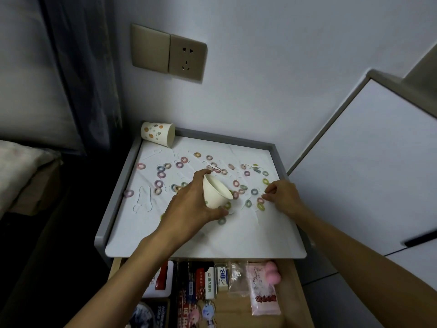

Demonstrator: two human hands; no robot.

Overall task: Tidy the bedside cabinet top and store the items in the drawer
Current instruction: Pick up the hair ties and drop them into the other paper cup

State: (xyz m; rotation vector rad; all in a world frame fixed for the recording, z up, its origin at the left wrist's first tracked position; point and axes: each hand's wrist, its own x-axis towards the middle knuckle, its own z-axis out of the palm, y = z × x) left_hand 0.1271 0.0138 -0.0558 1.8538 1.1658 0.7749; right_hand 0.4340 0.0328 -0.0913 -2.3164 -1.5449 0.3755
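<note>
The bedside cabinet top (179, 242) is white with a grey raised rim. Several small coloured rings (160, 174) and white paper clips (144, 197) lie scattered over it. My left hand (189, 204) grips a plain white paper cup (216, 194), tilted with its mouth toward the right, just above the surface. My right hand (282, 197) is at the right side of the top, its fingertips pinching at a small ring (260, 200) among the scattered ones. A second paper cup (158, 134) with a dotted pattern lies on its side at the back left corner. Below, the drawer (289, 290) stands open.
The drawer holds small boxes, an eraser (221, 275), a pink packet (262, 290), a pink soft item (274, 272) and keychains. A wall socket (186, 58) is above the cabinet. A bed lies to the left, and a white cabinet door (369, 176) stands close on the right.
</note>
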